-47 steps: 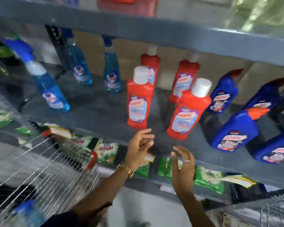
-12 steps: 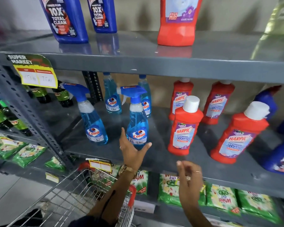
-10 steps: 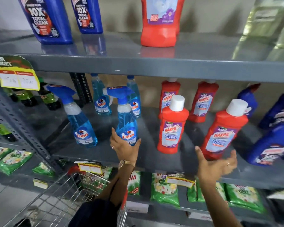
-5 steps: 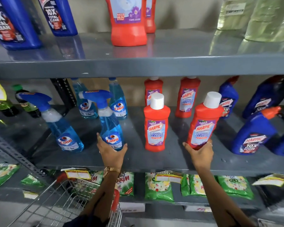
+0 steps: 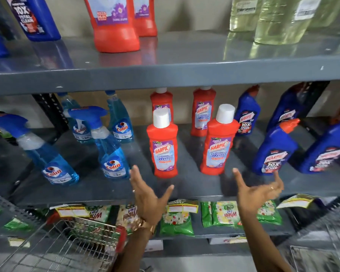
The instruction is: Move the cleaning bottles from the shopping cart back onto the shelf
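Standing at the grey shelf [image 5: 185,191], both hands hang empty just in front of its edge: the left hand [image 5: 148,199] has its fingers [image 5: 134,174] spread wide below the nearer spray bottle [image 5: 111,152], and the right hand [image 5: 258,193] is just as open below the right red bottle [image 5: 219,146]. Neither touches anything.

The cleaning bottles stand on the middle shelf, apart from one another; the cart [image 5: 67,246] sits low on the left, and I cannot tell whether any bottle is left in it.

What worries me is how near those open hands are to the front row. A careless sweep of the left one could clip the spray bottle or the left red bottle [image 5: 162,146], and these tall, narrow bottles would likely topple into the ones behind or roll off the edge towards the cart. The blue bottle [image 5: 274,150] on the right seems to lean already, though the wide lens may exaggerate it, and a nudge from the right hand could tip it.

Labels, from big to small: the blue bottles read "10X TOTAL CLEAN"; the red ones read "HARPIC", "BATHROOM CLEANER", "10X"; the sprays read "Colin". The green packets [image 5: 224,214] below say "Wheel", seen upside down. The small price tags [image 5: 182,208] are too blurred to read.
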`<state>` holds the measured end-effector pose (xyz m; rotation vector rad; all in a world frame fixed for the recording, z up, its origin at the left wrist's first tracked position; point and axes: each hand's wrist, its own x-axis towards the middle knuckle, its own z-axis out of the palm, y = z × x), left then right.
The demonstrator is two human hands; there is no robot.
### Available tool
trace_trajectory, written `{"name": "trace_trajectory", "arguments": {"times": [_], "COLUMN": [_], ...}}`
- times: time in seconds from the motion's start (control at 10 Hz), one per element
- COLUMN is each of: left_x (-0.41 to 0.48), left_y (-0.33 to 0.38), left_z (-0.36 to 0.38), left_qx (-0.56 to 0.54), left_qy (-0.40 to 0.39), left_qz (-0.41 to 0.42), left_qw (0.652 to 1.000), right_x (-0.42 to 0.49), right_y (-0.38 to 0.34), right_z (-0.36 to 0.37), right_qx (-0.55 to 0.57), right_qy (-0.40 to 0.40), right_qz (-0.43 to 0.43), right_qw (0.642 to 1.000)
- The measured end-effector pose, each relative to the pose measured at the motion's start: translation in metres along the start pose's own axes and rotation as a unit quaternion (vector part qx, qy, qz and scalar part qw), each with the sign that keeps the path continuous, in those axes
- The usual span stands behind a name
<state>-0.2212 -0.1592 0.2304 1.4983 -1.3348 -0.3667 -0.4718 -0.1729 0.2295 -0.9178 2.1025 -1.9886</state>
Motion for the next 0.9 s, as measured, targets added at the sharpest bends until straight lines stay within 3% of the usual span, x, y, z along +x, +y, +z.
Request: {"name": "trace_trajectory", "arguments": {"times": [0.1,0.2,0.4,0.7,0.8,0.9], "left_x": [0.009,0.024,0.03,0.024,0.023,0.022], "left_y": [0.015,0.016,0.013,0.015,0.022,0.021], "left_z": [0.033,0.051,0.062,0.065,0.062,0.058], "left_qx": [-0.062,-0.083,-0.012,0.033,0.034,-0.017], "left_qy": [-0.026,0.008,0.029,0.042,0.035,0.014], "left_qz": [-0.087,-0.141,-0.165,-0.165,-0.158,-0.153], "left_qw": [0.994,0.986,0.986,0.985,0.986,0.988], "right_x": [0.039,0.073,0.1,0.102,0.096,0.081], "right_y": [0.009,0.008,0.025,0.031,0.018,0.015], "right_z": [-0.009,-0.008,-0.006,-0.007,-0.016,-0.04], "right_qx": [-0.058,-0.067,-0.058,-0.02,-0.027,0.03], "right_qy": [-0.003,-0.049,-0.113,-0.138,-0.159,-0.124], "right_qz": [0.054,0.063,0.029,-0.006,0.02,0.006], "right_qw": [0.997,0.995,0.991,0.99,0.987,0.992]}}
